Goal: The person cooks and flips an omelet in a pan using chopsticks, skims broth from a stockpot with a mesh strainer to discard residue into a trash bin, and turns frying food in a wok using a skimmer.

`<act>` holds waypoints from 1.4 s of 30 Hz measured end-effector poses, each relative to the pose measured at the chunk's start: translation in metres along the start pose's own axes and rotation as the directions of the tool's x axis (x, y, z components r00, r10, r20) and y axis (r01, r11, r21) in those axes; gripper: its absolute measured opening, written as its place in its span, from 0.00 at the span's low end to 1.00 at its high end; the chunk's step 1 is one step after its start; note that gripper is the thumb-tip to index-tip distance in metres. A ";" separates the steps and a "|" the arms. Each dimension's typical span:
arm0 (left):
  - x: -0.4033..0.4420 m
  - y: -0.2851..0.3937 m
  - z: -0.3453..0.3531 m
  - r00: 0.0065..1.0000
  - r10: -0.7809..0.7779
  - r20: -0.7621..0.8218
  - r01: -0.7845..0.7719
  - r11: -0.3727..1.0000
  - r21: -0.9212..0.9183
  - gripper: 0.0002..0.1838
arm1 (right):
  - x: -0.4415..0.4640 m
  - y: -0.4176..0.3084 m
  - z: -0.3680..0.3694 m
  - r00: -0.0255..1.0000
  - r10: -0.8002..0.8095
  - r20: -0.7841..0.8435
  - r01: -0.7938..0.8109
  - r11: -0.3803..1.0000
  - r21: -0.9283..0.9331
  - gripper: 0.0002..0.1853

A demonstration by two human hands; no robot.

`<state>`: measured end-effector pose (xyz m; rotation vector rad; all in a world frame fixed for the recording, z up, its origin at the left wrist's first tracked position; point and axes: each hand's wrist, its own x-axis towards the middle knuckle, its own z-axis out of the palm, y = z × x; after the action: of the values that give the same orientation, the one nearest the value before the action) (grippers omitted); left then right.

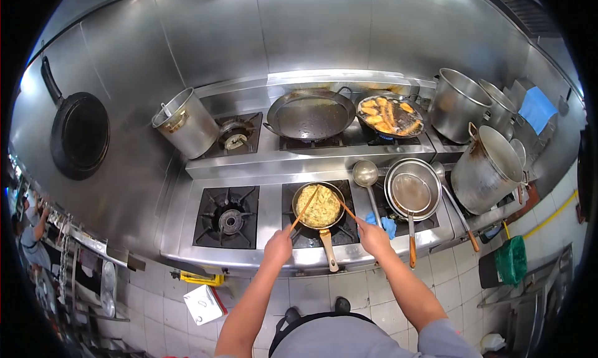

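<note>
A small frying pan sits on a front burner, its light handle pointing towards me. It is filled with a yellow, lumpy omelette. My left hand is closed round a slim wooden stick, whose tip lies on the omelette's left side. From the other side, my right hand grips a second wooden stick, its tip at the pan's right rim. Whether the sticks end in spoon or spatula heads I cannot tell. Neither hand touches the pan handle.
A blue cloth lies beside my right hand, near a ladle and stacked strainers. Behind stand a wide dark pan and a pan of frying golden pieces. Large pots crowd the right; another pot leans left.
</note>
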<state>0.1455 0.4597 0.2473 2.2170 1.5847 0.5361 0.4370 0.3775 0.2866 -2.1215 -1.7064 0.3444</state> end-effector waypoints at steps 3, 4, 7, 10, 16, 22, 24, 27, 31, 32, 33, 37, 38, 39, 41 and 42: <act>0.023 0.014 -0.010 0.997 0.046 0.065 -0.052 0.995 0.089 0.21 | 0.010 -0.006 0.002 0.999 -0.048 -0.010 0.047 0.995 -0.087 0.19; 0.029 0.019 -0.014 0.990 0.037 0.134 -0.054 0.990 0.127 0.22 | 0.013 -0.008 0.003 0.997 -0.071 -0.022 0.068 0.992 -0.110 0.18; 0.037 0.029 -0.012 0.986 -0.010 0.165 -0.024 0.978 0.206 0.23 | 0.018 -0.009 0.005 0.994 -0.108 -0.023 0.103 0.980 -0.171 0.19; 0.043 0.031 -0.010 0.985 -0.043 0.169 -0.004 0.963 0.269 0.23 | 0.024 0.000 0.008 0.993 -0.117 0.006 0.115 0.965 -0.235 0.20; 0.039 0.014 -0.017 0.987 -0.015 0.158 -0.036 0.948 0.316 0.18 | 0.030 0.008 -0.008 0.994 -0.097 0.044 0.105 0.958 -0.266 0.21; 0.005 0.049 -0.050 0.970 0.030 0.242 -0.094 0.962 0.255 0.20 | 0.011 -0.005 -0.016 0.988 -0.146 0.049 0.153 0.956 -0.252 0.20; 0.004 0.050 -0.046 0.964 0.058 0.261 -0.133 0.951 0.280 0.21 | 0.011 0.001 -0.012 0.980 -0.194 0.042 0.198 0.954 -0.224 0.20; 0.009 0.042 -0.037 0.963 0.073 0.259 -0.159 0.931 0.328 0.20 | 0.015 0.010 -0.017 0.981 -0.156 0.118 0.187 0.927 -0.324 0.20; 0.015 0.031 -0.040 0.963 0.030 0.268 -0.131 0.920 0.369 0.22 | 0.020 0.020 -0.037 0.974 -0.164 0.156 0.208 0.921 -0.328 0.20; 0.013 0.032 -0.045 0.965 0.029 0.261 -0.129 0.917 0.377 0.22 | 0.019 0.019 -0.041 0.970 -0.188 0.157 0.231 0.912 -0.338 0.20; 0.010 0.034 -0.049 0.965 0.029 0.261 -0.129 0.917 0.377 0.22 | 0.016 0.016 -0.044 0.970 -0.187 0.157 0.231 0.912 -0.338 0.20; -0.011 0.050 -0.074 0.953 0.015 0.303 -0.132 0.919 0.372 0.22 | -0.001 -0.004 -0.058 0.959 -0.160 0.235 0.237 0.906 -0.350 0.21; -0.015 0.052 -0.076 0.949 0.026 0.314 -0.144 0.921 0.362 0.22 | -0.007 -0.005 -0.057 0.953 -0.188 0.240 0.262 0.905 -0.334 0.22; -0.018 0.051 -0.074 0.948 0.024 0.319 -0.145 0.921 0.361 0.22 | -0.011 -0.005 -0.055 0.946 -0.200 0.254 0.275 0.911 -0.308 0.22; -0.023 0.050 -0.072 0.938 0.040 0.344 -0.174 0.914 0.367 0.23 | -0.010 0.002 -0.050 0.944 -0.178 0.276 0.264 0.911 -0.317 0.23; -0.023 0.046 -0.070 0.938 0.039 0.344 -0.172 0.914 0.367 0.23 | -0.008 0.006 -0.050 0.943 -0.159 0.292 0.255 0.910 -0.328 0.23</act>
<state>0.1412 0.4288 0.3288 2.5266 1.4939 -0.1482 0.4621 0.3611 0.3278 -2.1844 -2.2821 0.2692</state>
